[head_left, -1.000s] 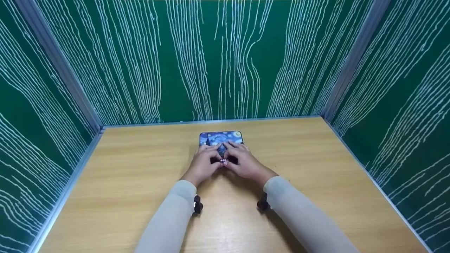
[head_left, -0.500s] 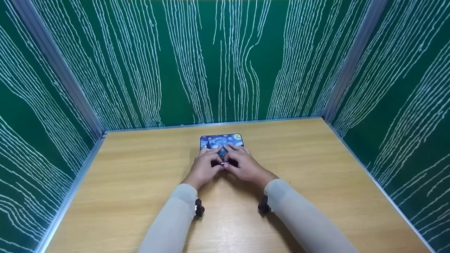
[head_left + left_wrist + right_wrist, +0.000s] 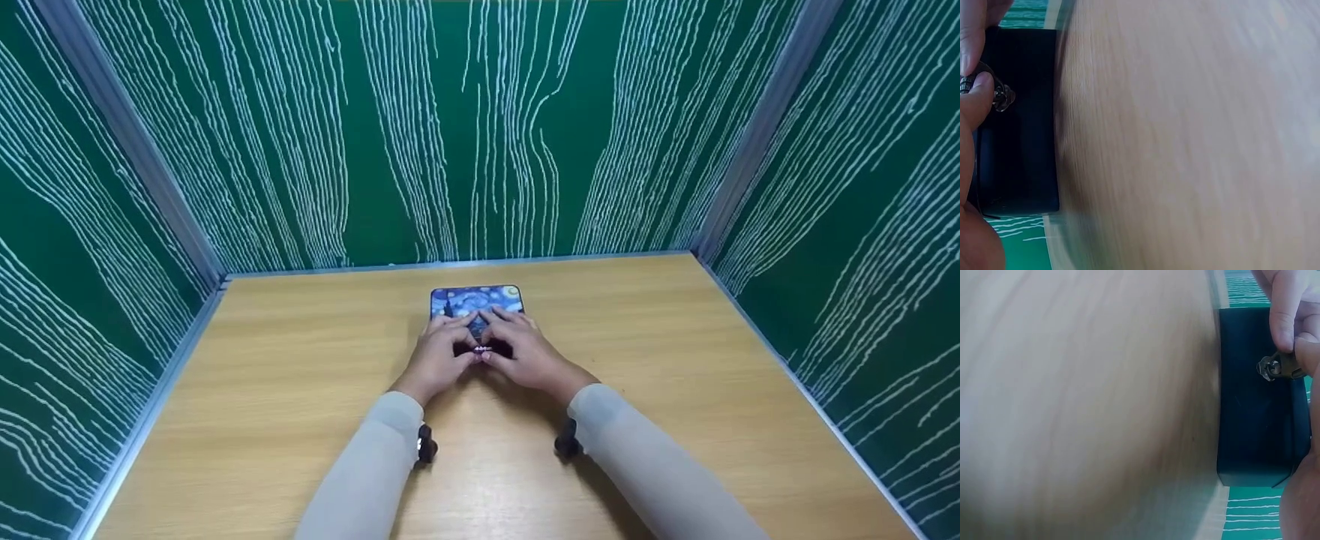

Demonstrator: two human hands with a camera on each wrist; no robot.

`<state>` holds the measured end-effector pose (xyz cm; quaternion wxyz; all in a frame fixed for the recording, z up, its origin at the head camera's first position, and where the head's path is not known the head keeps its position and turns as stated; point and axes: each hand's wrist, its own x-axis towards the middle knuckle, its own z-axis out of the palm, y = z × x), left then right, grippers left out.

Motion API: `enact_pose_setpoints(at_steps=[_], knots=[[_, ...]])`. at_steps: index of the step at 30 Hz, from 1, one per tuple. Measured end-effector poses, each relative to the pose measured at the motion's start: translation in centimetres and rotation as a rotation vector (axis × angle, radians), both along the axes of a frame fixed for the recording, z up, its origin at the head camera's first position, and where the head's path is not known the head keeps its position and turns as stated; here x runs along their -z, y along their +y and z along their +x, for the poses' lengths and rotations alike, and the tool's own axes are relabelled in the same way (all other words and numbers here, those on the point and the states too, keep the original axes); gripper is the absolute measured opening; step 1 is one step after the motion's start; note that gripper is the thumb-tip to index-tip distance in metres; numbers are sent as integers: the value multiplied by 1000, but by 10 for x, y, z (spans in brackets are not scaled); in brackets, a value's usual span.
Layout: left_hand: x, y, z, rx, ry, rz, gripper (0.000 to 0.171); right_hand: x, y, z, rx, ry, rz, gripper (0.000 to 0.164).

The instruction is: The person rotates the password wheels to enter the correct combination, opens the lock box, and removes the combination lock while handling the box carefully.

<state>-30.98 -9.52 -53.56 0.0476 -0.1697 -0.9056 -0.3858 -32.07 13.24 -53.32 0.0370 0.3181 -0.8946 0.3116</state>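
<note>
A dark box with a blue swirling night-sky picture on its lid (image 3: 480,298) stands on the table, its plain black front (image 3: 1022,140) towards me. From a metal latch (image 3: 1268,368) on that front hangs a small combination padlock (image 3: 967,84) with ribbed number dials. My left hand (image 3: 437,352) has thumb and index finger on one end of the padlock, while its other fingers lie over the lid. Mirroring it, my right hand (image 3: 525,351) pinches the other end, fingers also stretched across the lid. The hands hide the lid's near part and most of the padlock.
The wooden table (image 3: 300,390) reaches back to green panels with white wavy lines (image 3: 525,150). Grey frame posts (image 3: 742,135) stand at the corners. A dark wrist device (image 3: 426,444) sits on each sleeve.
Both hands stay at the padlock with only slight finger movement. The box keeps its place; the head view shifts a little.
</note>
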Motion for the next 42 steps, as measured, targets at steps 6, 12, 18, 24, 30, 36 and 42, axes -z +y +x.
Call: enact_pose_setpoints(at_steps=[6,12,18,24,30,36,42], knots=[[-2,-2,-1,-3,-19,-2,10,0,-1,-2,-9,1,-8,15],[-4,-3,-2,20,-12,-87,8,2,-2,-3,-12,-4,-13,12],[-10,-2,-1,75,47,-225,7,3,-2,-3,-22,1,-24,11],[-11,0,1,111,88,-316,10,3,0,-3,-36,22,-40,10],[-11,2,-1,120,101,-347,11,0,1,-3,-23,-4,-33,9],[-10,1,-2,112,72,-351,13,-1,-1,-3,-17,-17,-18,9],[-8,0,-4,114,83,-322,13,-2,-1,-2,-5,-25,-7,13]])
